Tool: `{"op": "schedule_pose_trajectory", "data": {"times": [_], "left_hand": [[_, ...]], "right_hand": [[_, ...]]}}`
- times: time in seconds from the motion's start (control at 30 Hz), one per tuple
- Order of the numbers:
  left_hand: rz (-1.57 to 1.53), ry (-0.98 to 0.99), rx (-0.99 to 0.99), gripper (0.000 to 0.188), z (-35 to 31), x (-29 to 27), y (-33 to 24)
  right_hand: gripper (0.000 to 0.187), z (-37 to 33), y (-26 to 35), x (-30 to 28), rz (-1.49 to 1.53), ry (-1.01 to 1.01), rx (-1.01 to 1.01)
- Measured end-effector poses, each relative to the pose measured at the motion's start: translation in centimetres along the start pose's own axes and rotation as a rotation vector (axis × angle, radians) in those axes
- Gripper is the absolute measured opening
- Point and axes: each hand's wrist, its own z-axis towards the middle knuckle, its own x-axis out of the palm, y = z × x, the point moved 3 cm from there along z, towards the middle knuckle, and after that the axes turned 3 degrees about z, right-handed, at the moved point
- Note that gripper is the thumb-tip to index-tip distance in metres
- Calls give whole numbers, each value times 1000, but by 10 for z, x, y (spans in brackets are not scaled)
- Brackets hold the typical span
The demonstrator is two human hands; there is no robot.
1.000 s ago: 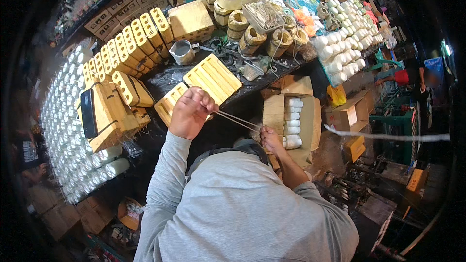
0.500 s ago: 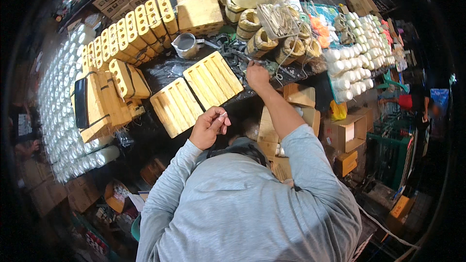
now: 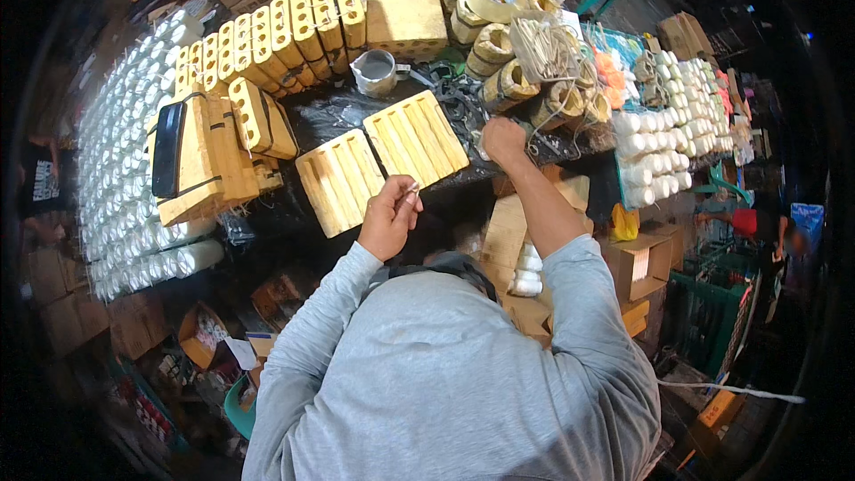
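Observation:
My left hand (image 3: 390, 216) is closed in a pinch around a small whitish piece, too small to name. It hovers at the near edge of two yellow grooved blocks, the left block (image 3: 338, 183) and the right block (image 3: 416, 138), which lie side by side with their long grooves facing up. Farther right, my right hand (image 3: 503, 140) is closed at the table's near edge, beside a heap of black straps (image 3: 450, 93). Its fingertips are turned away, so whatever they grip is hidden. Behind the blocks stands a grey metal jug (image 3: 375, 74) with a side handle.
Strapped yellow blocks with round holes (image 3: 267, 31) line the table's back left. A dark phone (image 3: 167, 150) rests on another block. Tan hollow cylinders (image 3: 509, 85) and a clear box of sticks (image 3: 545, 49) crowd the back right. White cylinders (image 3: 655, 151) are stacked farther right.
The whole scene has shifted rightward in the picture. My right hand has drawn slightly nearer the table edge. My left hand keeps its pinch beside the blocks.

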Motion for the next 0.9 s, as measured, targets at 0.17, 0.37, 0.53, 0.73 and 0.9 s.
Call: {"op": "schedule_pose_trajectory", "data": {"times": [0.17, 0.37, 0.53, 0.73, 0.9], "left_hand": [[48, 18, -11, 21, 4, -5, 0], [256, -77, 137, 33, 7, -19, -10], [316, -68, 195, 39, 10, -20, -13], [399, -28, 270, 46, 9, -14, -17], [468, 5, 297, 48, 4, -15, -18]], "right_hand": [[35, -54, -7, -12, 196, -65, 105], [27, -202, 23, -13, 1452, 276, -26], [41, -268, 79, -20, 1860, 778, -65], [47, -264, 90, -24, 1956, 867, -133], [47, -253, 101, -30, 2088, 930, -118]]}}
